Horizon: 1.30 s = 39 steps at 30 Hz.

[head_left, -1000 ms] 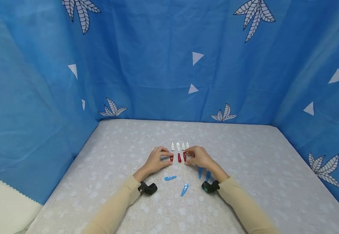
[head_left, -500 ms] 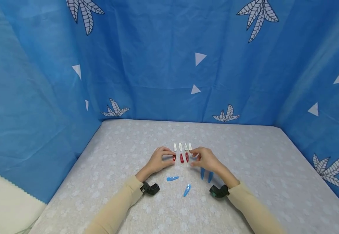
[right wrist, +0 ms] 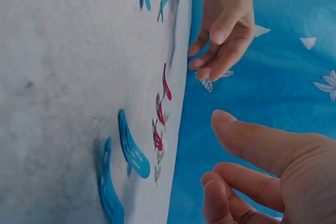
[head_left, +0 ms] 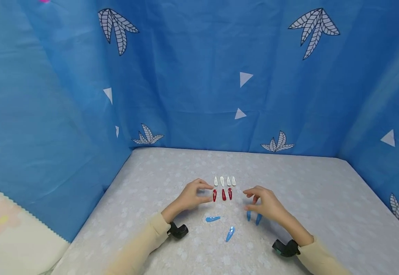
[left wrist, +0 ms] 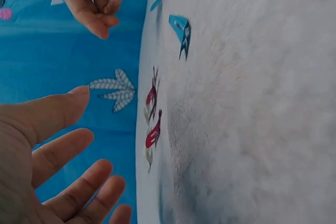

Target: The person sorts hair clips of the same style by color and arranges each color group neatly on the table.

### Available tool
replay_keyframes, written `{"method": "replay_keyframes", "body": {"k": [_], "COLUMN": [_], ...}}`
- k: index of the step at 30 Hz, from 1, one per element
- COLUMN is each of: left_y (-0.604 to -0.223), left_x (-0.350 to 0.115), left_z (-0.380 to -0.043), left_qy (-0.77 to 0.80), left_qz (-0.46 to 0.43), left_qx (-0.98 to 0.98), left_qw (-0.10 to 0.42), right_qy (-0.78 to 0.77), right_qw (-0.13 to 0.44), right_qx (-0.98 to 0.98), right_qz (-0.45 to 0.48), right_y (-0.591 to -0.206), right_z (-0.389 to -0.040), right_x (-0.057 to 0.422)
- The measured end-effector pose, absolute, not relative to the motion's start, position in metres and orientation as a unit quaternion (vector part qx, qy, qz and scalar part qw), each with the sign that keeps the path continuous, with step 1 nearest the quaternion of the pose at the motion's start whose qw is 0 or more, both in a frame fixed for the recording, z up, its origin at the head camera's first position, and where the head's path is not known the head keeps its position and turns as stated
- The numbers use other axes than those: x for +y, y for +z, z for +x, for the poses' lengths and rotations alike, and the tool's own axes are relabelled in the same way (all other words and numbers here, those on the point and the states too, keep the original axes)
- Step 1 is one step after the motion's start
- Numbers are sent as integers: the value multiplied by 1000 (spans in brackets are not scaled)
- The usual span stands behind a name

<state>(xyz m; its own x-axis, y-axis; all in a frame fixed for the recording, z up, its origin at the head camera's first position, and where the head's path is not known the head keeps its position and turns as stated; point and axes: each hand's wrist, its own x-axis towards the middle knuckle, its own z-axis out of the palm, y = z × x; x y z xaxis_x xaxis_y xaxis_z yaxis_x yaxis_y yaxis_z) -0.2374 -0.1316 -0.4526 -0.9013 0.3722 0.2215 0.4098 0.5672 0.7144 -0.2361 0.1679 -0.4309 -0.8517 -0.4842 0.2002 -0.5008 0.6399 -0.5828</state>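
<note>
Three red snap hair clips (head_left: 224,194) lie upright in a row on the table, below a row of several white hair clips (head_left: 222,181). My left hand (head_left: 194,194) hovers beside the leftmost red clip (head_left: 214,195), thumb and fingers spread and holding nothing. To the right of the rows, my right hand (head_left: 265,202) hangs in the air with loosely bent fingers, nothing between them. Two blue hair clips (right wrist: 134,148) lie beneath it, partly hidden by the hand in the head view. Nearer the front are a sideways blue clip (head_left: 213,219) and a slanted one (head_left: 230,233).
A pale floral cloth covers the table (head_left: 172,164). Blue curtains (head_left: 199,76) with leaf prints enclose it at the back and sides. A cream cloth (head_left: 7,221) hangs at the left. Each wrist wears a black camera (head_left: 179,230).
My right hand has let go of the rightmost red clip and drawn back to the right. My left hand has come off the leftmost red clip. The head view has shifted slightly.
</note>
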Motion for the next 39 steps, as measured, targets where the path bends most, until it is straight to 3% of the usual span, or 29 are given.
{"method": "replay_keyframes", "body": {"k": [8, 15, 39], "left_y": [-450, -458, -469], "left_x": [-144, -139, -125], "left_z": [-210, -198, -189], "left_qy": [-394, -411, -420], "left_qz": [-254, -252, -252], "left_qx": [-883, -874, -871], "left_qw": [-36, -58, -38], "right_qy": [325, 334, 365], "right_qw": [15, 20, 4], "right_qx": [-909, -905, -888], "right_qz": [262, 264, 281], "right_y": [-431, -439, -470], "right_z": [-218, -199, -176], "right_x": [178, 179, 147]}}
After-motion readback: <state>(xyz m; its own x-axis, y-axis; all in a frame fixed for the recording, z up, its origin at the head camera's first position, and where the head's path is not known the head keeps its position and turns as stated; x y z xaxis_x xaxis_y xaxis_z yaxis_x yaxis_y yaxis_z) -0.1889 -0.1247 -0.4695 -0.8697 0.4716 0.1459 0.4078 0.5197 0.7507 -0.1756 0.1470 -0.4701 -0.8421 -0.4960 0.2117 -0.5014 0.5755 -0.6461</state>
